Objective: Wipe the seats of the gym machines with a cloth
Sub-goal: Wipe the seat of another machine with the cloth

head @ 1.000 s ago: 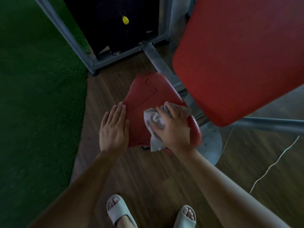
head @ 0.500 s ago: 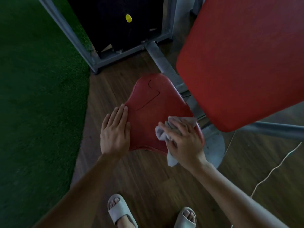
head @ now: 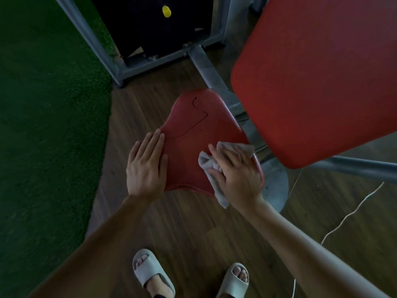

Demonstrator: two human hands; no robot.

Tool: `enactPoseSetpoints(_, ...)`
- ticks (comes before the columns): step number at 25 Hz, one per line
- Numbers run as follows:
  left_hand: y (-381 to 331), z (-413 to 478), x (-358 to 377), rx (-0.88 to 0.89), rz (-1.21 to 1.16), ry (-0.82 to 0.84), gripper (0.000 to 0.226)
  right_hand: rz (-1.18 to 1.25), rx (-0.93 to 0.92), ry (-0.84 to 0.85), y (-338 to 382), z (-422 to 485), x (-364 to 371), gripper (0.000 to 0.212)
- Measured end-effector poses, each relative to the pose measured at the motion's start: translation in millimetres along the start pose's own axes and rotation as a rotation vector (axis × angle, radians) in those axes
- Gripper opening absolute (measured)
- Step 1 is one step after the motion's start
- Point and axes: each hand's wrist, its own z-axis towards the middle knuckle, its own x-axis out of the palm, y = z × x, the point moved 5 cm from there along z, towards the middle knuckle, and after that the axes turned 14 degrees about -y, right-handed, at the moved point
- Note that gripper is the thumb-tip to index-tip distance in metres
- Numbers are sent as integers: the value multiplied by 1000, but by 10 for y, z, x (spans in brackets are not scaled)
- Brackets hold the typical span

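While the left hand (head: 146,166) lies flat with straight, closed fingers on the left edge of the red seat (head: 193,125), holding nothing, the right hand (head: 238,173) presses a grey cloth (head: 207,163) onto the seat's near right part. Its fingers stretch almost straight over the cloth. The thumb lies against a bunched fold, and I cannot tell whether it pinches that fold. Most of the cloth is hidden under the palm. One edge shows past the fingertips, and a tail hangs off the front rim of the seat beside the wrist.

A thin dark line, a seam or a crack, runs across the far half of the seat; which it is cannot be made out. The big red back pad (head: 311,82) fills the upper right, cut off by the picture's edge, and it hides the seat's far right corner and part of the grey metal frame (head: 150,65). Behind the frame a black block carries a yellow knob (head: 166,11), its top cropped. Under the seat a round metal foot plate (head: 277,183) shows only in part.

Green turf (head: 43,104) borders the wooden floor (head: 171,222) on the left. A thin white cord (head: 354,209) trails over the floor at right and runs out of view. Two pale sandals (head: 150,274) with bare toes stand at the bottom, the heels cut off.
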Motion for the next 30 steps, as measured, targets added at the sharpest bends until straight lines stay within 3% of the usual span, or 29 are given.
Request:
enactPoseSetpoints(2, 16, -3, 10, 3, -16, -8, 48, -25, 32, 45, -74, 376, 176, 53)
enactPoseSetpoints(6, 50, -11, 26, 2, -27, -27, 47, 41, 146, -65, -35, 460, 255, 42)
enactPoseSetpoints(9, 44, -16, 31, 5, -37, -23, 47, 109, 66, -48, 126, -102, 11, 47)
enactPoseSetpoints(12, 34, -13, 19, 2, -39, -26, 48, 49, 12, 25, -30, 82, 106, 54)
enactPoseSetpoints(15, 43, -18, 17, -3, -45, -40, 48, 83, 160, 87, -184, 498, 358, 56)
enactPoseSetpoints(17, 45, -25, 16, -6, -45, -44, 49, 74, 185, 25, -113, 371, 295, 51)
enactPoseSetpoints(21, 42, -33, 17, -13, -28, -30, 49, 73, 65, -58, -58, -251, -80, 46)
enactPoseSetpoints(27, 19, -18, 1, 4, -11, -19, 48, 3, 264, -48, -445, 183, 213, 53)
enactPoseSetpoints(30, 29, -26, 12, 16, -12, -6, 48, 32, 215, -132, -309, 91, 146, 49)
